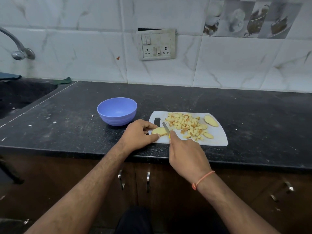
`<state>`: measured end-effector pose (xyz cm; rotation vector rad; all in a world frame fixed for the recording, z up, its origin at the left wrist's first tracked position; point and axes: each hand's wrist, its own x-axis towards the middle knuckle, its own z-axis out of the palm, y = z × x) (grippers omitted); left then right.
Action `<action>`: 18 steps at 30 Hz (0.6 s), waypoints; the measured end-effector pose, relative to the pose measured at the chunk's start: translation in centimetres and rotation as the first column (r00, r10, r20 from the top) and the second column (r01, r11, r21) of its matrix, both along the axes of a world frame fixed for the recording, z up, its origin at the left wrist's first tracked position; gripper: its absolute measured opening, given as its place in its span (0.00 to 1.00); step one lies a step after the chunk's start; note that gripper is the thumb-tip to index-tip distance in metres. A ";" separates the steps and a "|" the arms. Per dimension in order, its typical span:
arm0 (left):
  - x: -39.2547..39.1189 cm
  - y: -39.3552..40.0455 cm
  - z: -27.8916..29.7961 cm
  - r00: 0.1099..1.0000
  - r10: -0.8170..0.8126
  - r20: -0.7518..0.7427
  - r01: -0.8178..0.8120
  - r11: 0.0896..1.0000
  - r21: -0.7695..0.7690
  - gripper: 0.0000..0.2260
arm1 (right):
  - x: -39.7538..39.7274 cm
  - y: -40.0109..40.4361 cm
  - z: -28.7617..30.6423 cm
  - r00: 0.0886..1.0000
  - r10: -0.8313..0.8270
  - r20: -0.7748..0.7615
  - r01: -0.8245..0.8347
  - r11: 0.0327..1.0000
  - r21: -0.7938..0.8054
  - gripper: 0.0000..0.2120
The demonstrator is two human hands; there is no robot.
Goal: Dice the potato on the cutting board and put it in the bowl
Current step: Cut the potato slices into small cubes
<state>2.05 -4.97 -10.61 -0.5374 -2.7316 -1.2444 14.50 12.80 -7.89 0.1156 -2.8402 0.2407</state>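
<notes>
1. The left hand (139, 132) pinches a potato piece (159, 131) on the cutting board (217, 137).
2. The right hand (186, 153) grips the knife (166, 127), blade touching that piece.
3. The diced potato (187, 124) lies beyond the right hand; the bowl (117, 111) beyond the left.

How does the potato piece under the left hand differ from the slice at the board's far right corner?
The potato piece is pinched by the left hand at the cutting board's near-left end, with the knife in the right hand on it. The slice lies untouched at the far right, beyond the diced pile. Both are pale yellow and undiced.
</notes>
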 end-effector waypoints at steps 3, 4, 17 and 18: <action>-0.2 -0.1 -0.1 1.000 0.000 0.009 0.000 1.000 0.000 0.17 | -1.0 -0.7 -0.4 1.000 -0.010 0.012 0.010 1.000 0.005 0.24; -0.3 -0.1 -0.2 1.000 0.002 0.010 -0.002 1.000 -0.004 0.17 | -1.0 -0.7 -0.5 1.000 -0.014 0.013 0.014 1.000 0.010 0.24; -0.3 -0.1 -0.2 0.999 0.024 0.024 -0.024 1.000 0.013 0.19 | 5.5 1.0 -0.8 0.999 0.022 0.029 -0.024 0.996 0.084 0.27; -0.3 -0.1 -0.1 0.999 0.025 0.031 -0.026 0.999 0.020 0.20 | 5.4 1.0 -0.6 1.000 0.020 0.013 -0.021 0.997 0.079 0.26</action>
